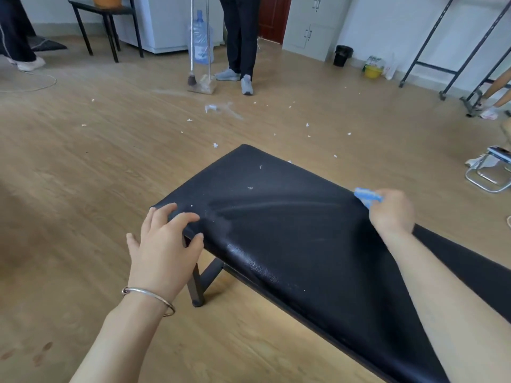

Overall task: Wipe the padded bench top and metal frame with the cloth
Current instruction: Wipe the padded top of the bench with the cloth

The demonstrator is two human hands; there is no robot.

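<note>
Tabletop (290,230): black padded leather, set slantwise on a wood floor (83,161); white specks (260,167) and faint smear marks lie on its surface.
Metal frame (197,283): dark leg and crossbar, visible under the tabletop's left corner.
Beyond the tabletop's far end: paper scraps (213,107) strewn over the floor; a standing person (240,37) in dark trousers with a broom (192,76) and dustpan (203,85); a blue water bottle (200,37) just behind those.
Far left of the tabletop: a black side table (105,26).
Far right: a black bin (343,55), a yellow bucket (372,71) and a folding stool (489,175).
Nothing lies between the hands and the padded surface.
Left hand (166,239): bangle (149,295) at the wrist; bent fingers on top of the tabletop's left corner, thumb against its side edge, gripping it.
Right hand (392,211): closed around a blue cloth (367,195), which pokes out past the fingers at the tabletop's far long edge; the forearm crosses over the padding.
</note>
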